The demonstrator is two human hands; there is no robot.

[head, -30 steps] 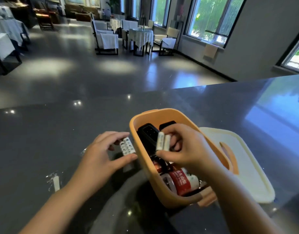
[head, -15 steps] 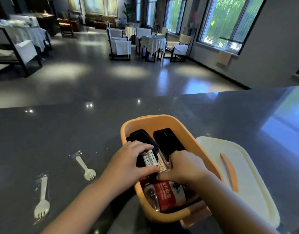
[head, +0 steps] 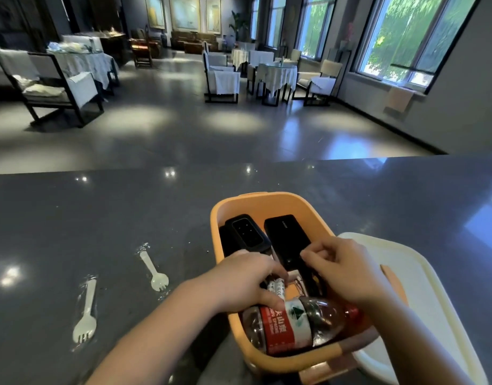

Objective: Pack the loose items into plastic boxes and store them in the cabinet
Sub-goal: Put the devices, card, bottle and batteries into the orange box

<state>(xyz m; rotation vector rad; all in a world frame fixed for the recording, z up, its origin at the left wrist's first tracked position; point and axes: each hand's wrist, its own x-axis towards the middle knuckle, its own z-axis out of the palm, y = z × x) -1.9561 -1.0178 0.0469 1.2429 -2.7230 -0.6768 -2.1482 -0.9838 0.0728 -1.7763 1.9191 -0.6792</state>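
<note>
An orange plastic box [head: 270, 202] stands on the dark counter. Inside lie two black devices [head: 247, 234] [head: 288, 240] at the far end and a red-labelled bottle [head: 292, 323] at the near end. My left hand [head: 245, 279] reaches into the box's middle, fingers curled over a pack of white batteries [head: 278, 287]. My right hand [head: 342, 270] hovers over the box's right side with fingers bent; nothing shows in it. The box's cream lid [head: 422, 295] with an orange handle lies just right of the box.
Two wrapped white plastic sporks [head: 154, 270] [head: 86, 312] lie on the dark counter [head: 72, 223] left of the box. Beyond the counter's far edge is a dining room with covered tables and chairs [head: 220, 76].
Both hands carried battery packs from beside and above the box down into it. My right hand has let its pack go and lifted slightly; my left hand has pushed deeper inside.
</note>
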